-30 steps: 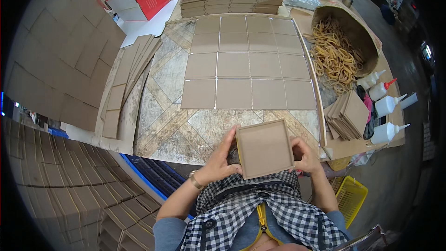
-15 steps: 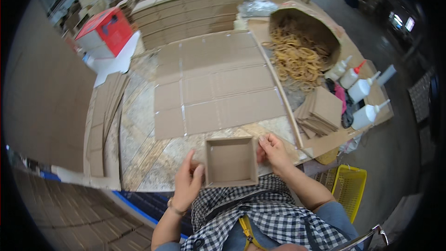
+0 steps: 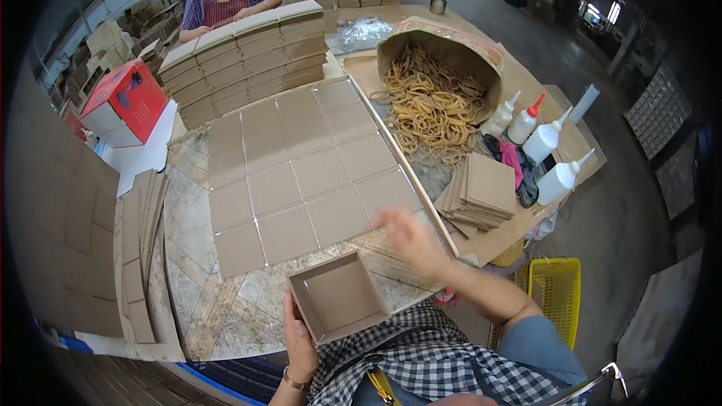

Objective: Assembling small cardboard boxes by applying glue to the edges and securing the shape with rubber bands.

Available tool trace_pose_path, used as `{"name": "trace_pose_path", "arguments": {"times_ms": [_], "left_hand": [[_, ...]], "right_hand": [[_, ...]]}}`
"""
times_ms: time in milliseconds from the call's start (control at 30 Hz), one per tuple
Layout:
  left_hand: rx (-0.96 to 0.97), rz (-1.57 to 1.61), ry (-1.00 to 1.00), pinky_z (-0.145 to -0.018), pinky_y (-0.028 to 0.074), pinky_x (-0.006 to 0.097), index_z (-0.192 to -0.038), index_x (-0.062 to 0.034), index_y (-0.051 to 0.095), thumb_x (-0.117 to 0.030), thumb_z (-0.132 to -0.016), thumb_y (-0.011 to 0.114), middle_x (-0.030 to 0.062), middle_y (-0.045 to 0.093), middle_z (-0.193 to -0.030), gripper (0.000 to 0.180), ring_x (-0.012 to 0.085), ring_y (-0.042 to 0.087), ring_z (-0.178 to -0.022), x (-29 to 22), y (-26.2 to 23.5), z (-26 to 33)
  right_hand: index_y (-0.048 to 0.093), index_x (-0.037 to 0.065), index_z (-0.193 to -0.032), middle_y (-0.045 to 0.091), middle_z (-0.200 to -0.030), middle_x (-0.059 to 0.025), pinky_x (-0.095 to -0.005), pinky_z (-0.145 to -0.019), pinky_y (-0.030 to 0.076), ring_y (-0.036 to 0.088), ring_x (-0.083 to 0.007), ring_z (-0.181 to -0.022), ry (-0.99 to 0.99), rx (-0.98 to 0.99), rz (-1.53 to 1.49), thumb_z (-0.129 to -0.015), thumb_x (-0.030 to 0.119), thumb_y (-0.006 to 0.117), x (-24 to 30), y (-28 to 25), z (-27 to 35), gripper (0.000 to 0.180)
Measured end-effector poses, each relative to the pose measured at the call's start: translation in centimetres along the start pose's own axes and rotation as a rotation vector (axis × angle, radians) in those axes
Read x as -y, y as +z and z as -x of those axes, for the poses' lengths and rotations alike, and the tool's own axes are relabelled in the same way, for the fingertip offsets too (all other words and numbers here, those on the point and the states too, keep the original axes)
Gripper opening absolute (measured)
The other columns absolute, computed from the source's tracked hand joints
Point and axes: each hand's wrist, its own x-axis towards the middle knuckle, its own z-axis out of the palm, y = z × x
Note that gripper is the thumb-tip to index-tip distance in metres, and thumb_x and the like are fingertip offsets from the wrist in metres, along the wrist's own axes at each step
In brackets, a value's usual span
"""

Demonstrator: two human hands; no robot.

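A shallow, open-topped cardboard box (image 3: 342, 297) is tilted a little at the table's near edge. My left hand (image 3: 301, 346) grips its left side, with the fingers along the outer wall and the thumb hidden. My right hand (image 3: 414, 244) is off the box, above and to the right of it, over the near right corner of the laid-out cardboard squares (image 3: 297, 180). Its fingers are blurred but look stretched out, with nothing seen in them. The squares lie in rows, with pale lines in the gaps, against a wooden strip (image 3: 402, 165).
A sack (image 3: 485, 68) spills rubber bands (image 3: 429, 105) at the right. Beside it are stacked cardboard squares (image 3: 481, 188) and several white squeeze bottles (image 3: 556, 180). Cardboard stacks (image 3: 248, 56) stand at the back, before a co-worker (image 3: 229, 0). A red-and-white box (image 3: 128, 105) sits far left.
My right hand has let go of the box and moved up and away from it. The box has turned and tilted in my left hand. The whole view has shifted and rotated.
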Motion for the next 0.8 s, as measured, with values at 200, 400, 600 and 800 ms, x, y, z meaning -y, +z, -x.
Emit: {"name": "trace_pose_path", "arguments": {"times_ms": [200, 400, 600, 800], "left_hand": [[-0.103, 0.11, 0.037, -0.106, 0.029, 0.04, -0.137, 0.0044, 0.03, -0.036, -0.098, 0.037, 0.0199, 0.036, -0.14, 0.057, 0.0286, 0.036, -0.129, 1.0, -0.6, 0.5], [-0.229, -0.032, 0.129, -0.107, 0.031, 0.04, -0.13, 0.003, 0.04, -0.027, -0.099, 0.038, 0.0189, 0.044, -0.133, 0.043, 0.0272, 0.042, -0.125, -0.7, -1.4, 0.4], [-0.28, -0.339, 0.439, -0.101, 0.035, 0.039, -0.122, 0.0051, 0.047, -0.009, -0.092, 0.046, 0.0171, 0.05, -0.123, 0.033, 0.0262, 0.048, -0.115, -4.7, -3.8, -1.1], [0.003, -0.353, 0.575, -0.078, 0.047, 0.033, -0.122, 0.0029, 0.049, -0.002, -0.078, 0.063, 0.0178, 0.058, -0.11, 0.046, 0.0261, 0.057, -0.099, -13.2, -0.6, -7.7]], "right_hand": [[0.066, 0.002, -0.099, 0.067, -0.096, -0.0181, -0.0417, -0.076, 0.051, 0.065, -0.0337, -0.088, 0.384, -0.296, 1.291, -0.078, 0.017, 0.058, -1.4, -13.7, -14.3, 0.027], [0.066, 0.001, -0.102, 0.063, -0.108, -0.0206, -0.0401, -0.084, 0.05, 0.062, -0.0319, -0.102, 0.564, -0.299, 1.154, -0.076, 0.02, 0.059, -2.0, -14.9, -16.3, 0.033], [0.06, -0.001, -0.08, 0.066, -0.074, -0.0137, -0.0333, -0.062, 0.051, 0.064, -0.0213, -0.066, 0.188, -0.19, 0.507, -0.081, 0.018, 0.059, 4.8, -13.1, -14.3, 0.02], [0.057, 0.0, -0.081, 0.061, -0.061, -0.0053, -0.026, -0.05, 0.046, 0.058, -0.0095, -0.053, -0.058, 0.16, 0.16, -0.084, 0.01, 0.058, 10.4, -4.3, -9.6, 0.01]]}}
